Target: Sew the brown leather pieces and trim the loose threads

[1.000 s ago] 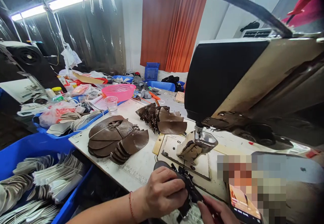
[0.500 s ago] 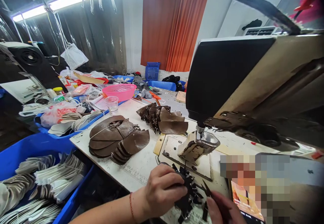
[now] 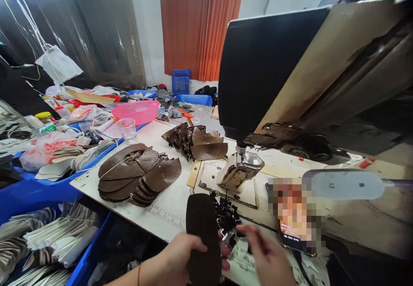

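My left hand (image 3: 180,262) grips a dark brown sole-shaped leather piece (image 3: 202,230) by its near end, fingers wrapped round it, at the table's front edge. Small black cut pieces (image 3: 227,217) lie in a bunch beside the piece's far end. My right hand (image 3: 266,256) hovers just right of it, blurred, its fingers curled near the black pieces; I cannot see whether it holds anything. The sewing machine's presser foot (image 3: 240,172) stands a little beyond both hands.
Two stacks of brown leather cut-outs (image 3: 138,176) (image 3: 195,141) lie on the white table (image 3: 171,208). A phone (image 3: 292,234) lies to the right. A blue bin (image 3: 48,234) of grey pieces sits at left. A pink basket (image 3: 137,111) and a plastic cup (image 3: 126,129) stand behind.
The view has tilted down and left. My left hand turned the brown piece so its full length shows, lifted toward me. My right hand moved up off the black pieces.
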Tool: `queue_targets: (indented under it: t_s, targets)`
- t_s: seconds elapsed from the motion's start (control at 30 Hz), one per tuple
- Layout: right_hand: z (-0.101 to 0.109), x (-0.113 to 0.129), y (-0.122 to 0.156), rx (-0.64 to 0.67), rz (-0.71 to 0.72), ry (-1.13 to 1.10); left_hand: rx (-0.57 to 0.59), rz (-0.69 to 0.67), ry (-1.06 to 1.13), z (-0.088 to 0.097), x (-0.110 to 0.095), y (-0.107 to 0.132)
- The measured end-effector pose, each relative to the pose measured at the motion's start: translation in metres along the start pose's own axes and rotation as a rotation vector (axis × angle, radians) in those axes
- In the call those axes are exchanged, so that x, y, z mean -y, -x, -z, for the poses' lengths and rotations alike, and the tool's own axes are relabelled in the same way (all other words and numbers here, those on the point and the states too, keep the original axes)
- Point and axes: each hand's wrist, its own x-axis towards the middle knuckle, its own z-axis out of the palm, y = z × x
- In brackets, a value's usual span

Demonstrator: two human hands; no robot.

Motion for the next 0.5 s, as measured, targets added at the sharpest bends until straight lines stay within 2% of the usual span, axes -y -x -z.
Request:
queue_targets:
  t_s: [0.03,0.07,0.13,0.17,0.23,0.3,0.37,0.5]
  targets:
    - [0.014,-0.009,-0.007,-0.083,0.004,0.116,-0.036,-0.018,0.041,0.001,-0.002,-0.001]
    - [0.027,-0.02,-0.013,-0.097,0.007,0.229,-0.061,-0.033,0.069,0.001,-0.005,-0.001]
    - [0.043,-0.041,-0.021,0.077,0.086,0.359,-0.078,-0.047,0.106,-0.001,-0.009,-0.004]
    - [0.045,-0.05,-0.021,0.121,0.119,0.405,-0.064,-0.044,0.125,-0.003,-0.01,-0.005]
    - [0.04,-0.06,-0.018,0.105,0.189,0.463,-0.016,-0.039,0.146,-0.005,-0.008,-0.009]
    - [0.031,-0.06,-0.012,0.037,0.229,0.48,0.013,-0.054,0.122,-0.009,-0.003,-0.014]
    - [0.025,-0.05,-0.006,-0.037,0.294,0.468,-0.013,-0.094,0.059,-0.014,0.002,-0.017]
    - [0.019,-0.022,0.011,-0.085,0.556,0.367,-0.056,-0.188,-0.077,-0.028,0.007,-0.02]
